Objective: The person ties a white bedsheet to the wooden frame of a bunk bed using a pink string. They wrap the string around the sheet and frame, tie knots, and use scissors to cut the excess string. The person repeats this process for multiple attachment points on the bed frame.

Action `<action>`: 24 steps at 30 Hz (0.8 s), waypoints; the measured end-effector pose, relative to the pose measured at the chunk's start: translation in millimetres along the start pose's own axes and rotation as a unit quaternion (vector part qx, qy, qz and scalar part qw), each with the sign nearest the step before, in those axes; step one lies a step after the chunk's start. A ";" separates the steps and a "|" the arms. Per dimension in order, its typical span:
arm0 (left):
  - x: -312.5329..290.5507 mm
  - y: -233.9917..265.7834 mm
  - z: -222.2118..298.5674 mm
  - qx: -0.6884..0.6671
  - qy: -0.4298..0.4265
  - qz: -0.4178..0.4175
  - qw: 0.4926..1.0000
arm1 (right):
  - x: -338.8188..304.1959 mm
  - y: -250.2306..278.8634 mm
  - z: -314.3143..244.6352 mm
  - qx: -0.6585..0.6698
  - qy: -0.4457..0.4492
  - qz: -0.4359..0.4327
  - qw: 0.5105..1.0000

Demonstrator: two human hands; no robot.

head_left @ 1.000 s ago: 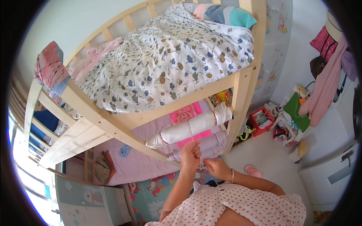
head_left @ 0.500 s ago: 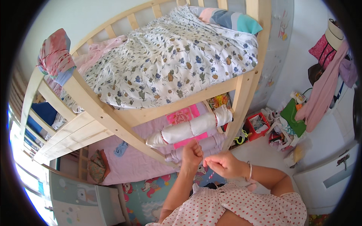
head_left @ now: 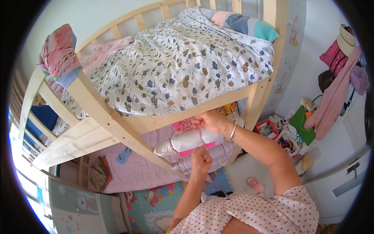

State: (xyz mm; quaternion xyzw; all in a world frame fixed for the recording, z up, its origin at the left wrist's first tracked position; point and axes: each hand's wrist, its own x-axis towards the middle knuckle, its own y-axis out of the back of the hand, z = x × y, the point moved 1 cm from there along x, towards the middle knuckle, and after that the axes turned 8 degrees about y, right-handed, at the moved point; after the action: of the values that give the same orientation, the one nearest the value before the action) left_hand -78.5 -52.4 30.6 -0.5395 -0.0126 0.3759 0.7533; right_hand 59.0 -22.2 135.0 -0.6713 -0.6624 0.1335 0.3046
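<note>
My left hand (head_left: 201, 160) is closed in a fist in front of a rolled white cloth bundle (head_left: 182, 141), below the bed rail. My right hand (head_left: 213, 121) is raised higher, at the lower edge of the upper bed rail, its fingers pinched together. A thin red-and-white cord seems to run between the hands; it can barely be told from the bundle's own reddish tie (head_left: 201, 135). Under the white bundle lies a pale lilac roll (head_left: 218, 159), and behind it a pink flowered piece (head_left: 183, 125). My right wrist wears a bangle (head_left: 232, 130).
A wooden bunk bed (head_left: 128, 138) fills the middle, with a flowered quilt (head_left: 167, 74) on top and a lilac sheet (head_left: 113, 175) below. Right stand a red bin (head_left: 269, 128), a green bag (head_left: 303, 126), hanging clothes and a white door (head_left: 346, 183). A pink slipper (head_left: 255, 185) lies on the floor.
My right hand has moved up and away from the left, to the bed rail. My left hand stays a fist, slightly lower. The cord's dangling end is out of sight.
</note>
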 end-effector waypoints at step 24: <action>11.6 -0.1 -10.5 0.048 -0.033 0.004 0.998 | 11.7 11.9 -2.0 -0.367 0.059 0.192 0.908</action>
State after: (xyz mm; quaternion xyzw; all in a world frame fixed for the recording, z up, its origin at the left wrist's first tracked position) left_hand -65.8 -54.1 21.8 -0.4902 -0.0171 0.3968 0.7758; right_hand 70.8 -10.6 132.2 -0.8567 -0.5035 -0.1027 0.0440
